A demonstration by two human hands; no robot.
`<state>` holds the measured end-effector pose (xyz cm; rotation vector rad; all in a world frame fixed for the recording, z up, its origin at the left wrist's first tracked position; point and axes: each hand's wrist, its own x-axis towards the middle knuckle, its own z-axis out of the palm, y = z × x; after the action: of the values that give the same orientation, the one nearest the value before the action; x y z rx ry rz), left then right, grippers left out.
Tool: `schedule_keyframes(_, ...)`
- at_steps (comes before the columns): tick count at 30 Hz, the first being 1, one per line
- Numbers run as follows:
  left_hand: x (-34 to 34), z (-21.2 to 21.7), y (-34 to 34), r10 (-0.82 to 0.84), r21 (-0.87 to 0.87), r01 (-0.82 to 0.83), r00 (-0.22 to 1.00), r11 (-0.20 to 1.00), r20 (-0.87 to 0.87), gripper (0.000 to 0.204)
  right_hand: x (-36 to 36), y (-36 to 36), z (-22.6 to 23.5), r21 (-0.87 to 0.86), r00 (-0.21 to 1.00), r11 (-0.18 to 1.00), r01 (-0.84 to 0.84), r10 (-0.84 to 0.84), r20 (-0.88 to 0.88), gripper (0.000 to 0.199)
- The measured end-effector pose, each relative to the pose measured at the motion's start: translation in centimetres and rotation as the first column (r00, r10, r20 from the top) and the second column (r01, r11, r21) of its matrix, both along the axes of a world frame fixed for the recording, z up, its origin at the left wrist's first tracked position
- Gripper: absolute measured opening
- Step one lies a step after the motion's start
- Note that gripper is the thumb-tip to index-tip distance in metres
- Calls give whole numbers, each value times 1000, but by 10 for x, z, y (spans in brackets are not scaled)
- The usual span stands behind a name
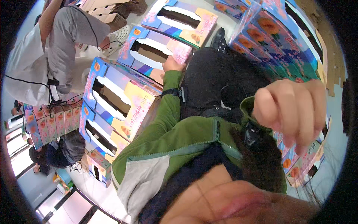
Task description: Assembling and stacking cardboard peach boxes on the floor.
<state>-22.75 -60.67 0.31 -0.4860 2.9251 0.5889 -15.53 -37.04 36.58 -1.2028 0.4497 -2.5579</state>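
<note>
My left hand (173, 64) is closed on the near right end of a printed cardboard gift box (138, 59) in blue, pink and yellow. A long cut-out in the box's top shows its brown inside. My right hand (292, 108) is raised close to the camera at the right, its fingers curled down and together. The palm is hidden, so I cannot make out whether anything is in it. A similar box (201, 26) lies just beyond the one under my left hand, and another box (140, 100) stands nearer, to the left of my left forearm.
Upright boxes (272, 41) stand packed in a row at the right, beside my dark-trousered leg (209, 78). At the left sits a person in grey trousers (74, 30), a black cable across them. Brown cardboard (112, 18) is piled behind. More boxes (56, 121) line the far left.
</note>
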Motion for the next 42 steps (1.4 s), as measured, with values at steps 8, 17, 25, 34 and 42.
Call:
schedule_keyframes(8, 6, 40, 10, 91, 197, -45, 969, 979, -229, 63, -21, 14, -71, 374, 982, 910, 180, -188, -16, 13)
schedule_keyframes(17, 31, 118, 25, 40, 281, 89, 906, 956, -421, 54, -58, 1, -234, 930, 652, -149, 335, -676, -343, 38)
schedule_keyframes(25, 71, 165, 50, -287, 47, 386, 756, 921, -588, 62, -53, 29, -226, 813, 771, 571, 117, -568, 288, 62)
schedule_keyframes(34, 92, 214, 53, -568, -130, 689, 459, 713, -683, 60, -10, 89, -139, 716, 937, 676, 174, -336, 90, 93)
schedule_keyframes(42, 116, 260, 99, -750, -376, 825, 84, 421, -656, 49, 74, 107, -86, 772, 561, 13, 636, -695, -450, 110)
